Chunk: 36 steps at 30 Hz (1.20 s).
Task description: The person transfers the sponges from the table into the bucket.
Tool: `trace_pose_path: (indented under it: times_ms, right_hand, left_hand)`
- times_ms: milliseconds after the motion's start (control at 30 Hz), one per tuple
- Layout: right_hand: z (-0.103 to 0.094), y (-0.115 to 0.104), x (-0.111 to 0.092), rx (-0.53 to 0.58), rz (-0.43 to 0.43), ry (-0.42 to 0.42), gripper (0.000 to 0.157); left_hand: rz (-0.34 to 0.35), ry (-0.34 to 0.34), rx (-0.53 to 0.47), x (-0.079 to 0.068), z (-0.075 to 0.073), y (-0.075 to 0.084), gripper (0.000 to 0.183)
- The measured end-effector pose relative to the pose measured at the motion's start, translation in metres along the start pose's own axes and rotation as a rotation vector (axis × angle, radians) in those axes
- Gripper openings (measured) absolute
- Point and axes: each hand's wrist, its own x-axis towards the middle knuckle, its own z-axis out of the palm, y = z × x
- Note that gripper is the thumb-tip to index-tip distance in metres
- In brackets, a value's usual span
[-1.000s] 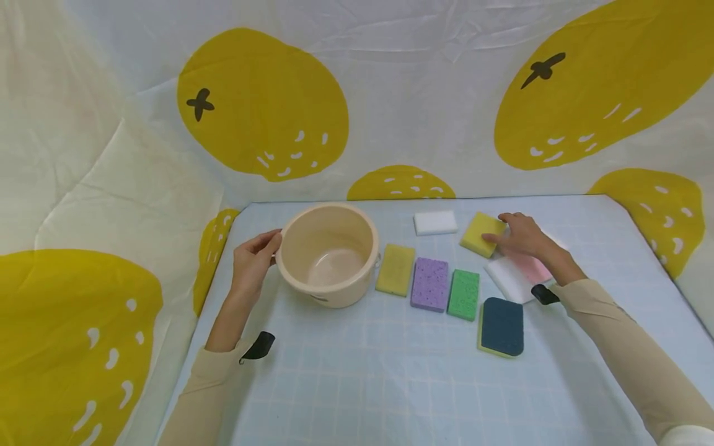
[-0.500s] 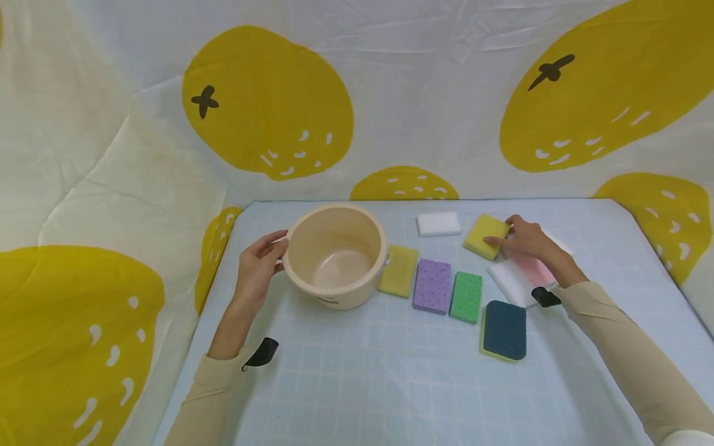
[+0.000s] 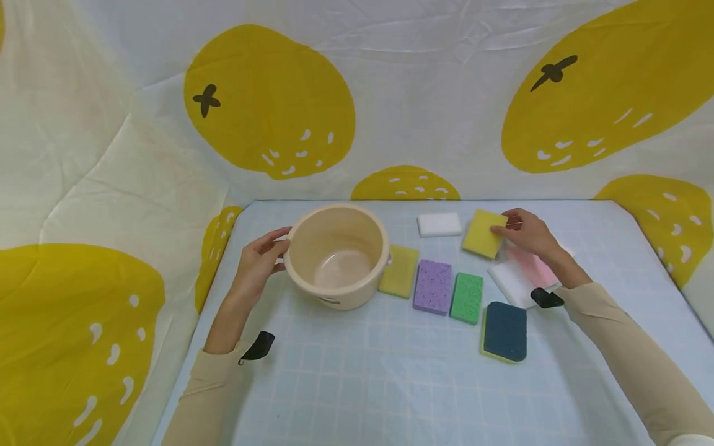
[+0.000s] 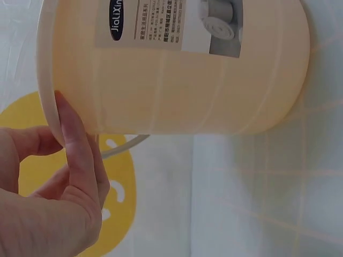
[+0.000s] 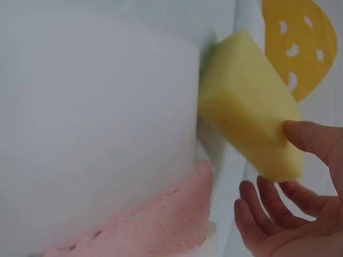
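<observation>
A beige plastic bucket point(image 3: 337, 297) stands upright at the left of the table. My left hand point(image 3: 255, 263) pinches its rim from the left, thumb on one side and fingers on the other, as the left wrist view shows. Over at the right, my right hand point(image 3: 530, 234) pinches the near corner of a yellow sponge point(image 5: 252, 107) between thumb and fingers. That sponge is tilted, its gripped end raised. Just beneath the right hand lie a white sponge point(image 5: 107, 118) and a pink piece point(image 5: 144, 230), partly hidden by the hand and wrist in the head view.
Right of the bucket lie another yellow sponge point(image 3: 399, 271), a purple sponge point(image 3: 432, 287) and a green sponge point(image 3: 467, 298). A yellow sponge with a dark scouring side point(image 3: 504, 331) lies nearer. A white block point(image 3: 439, 225) is at the back, before the fruit-print cloth point(image 3: 413, 111).
The right hand has closed its fingers on the yellow sponge and lifted that end, tilting it. The left hand stays at the bucket rim. The head view has shifted slightly.
</observation>
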Motion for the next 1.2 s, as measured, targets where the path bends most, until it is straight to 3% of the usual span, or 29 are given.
trace_pose_path:
  times_ms: [200,367,767,1200]
  right_hand:
    - [-0.003,-0.001,0.003,0.168,0.002,-0.001,0.076]
    - [-0.006,-0.007,0.001,0.297,-0.007,-0.006,0.074]
    - [-0.021,-0.03,0.001,0.36,-0.027,-0.035,0.064]
    - [-0.031,-0.07,-0.002,0.325,-0.062,-0.047,0.066]
  left_hand:
    - [0.04,-0.066,-0.009,0.0,-0.003,-0.001,0.044]
    - [0.033,-0.09,-0.02,-0.001,-0.002,-0.001,0.046]
    - [0.001,-0.083,0.003,-0.003,-0.004,0.001,0.049]
    - [-0.02,-0.075,-0.003,-0.002,-0.002,0.001,0.049]
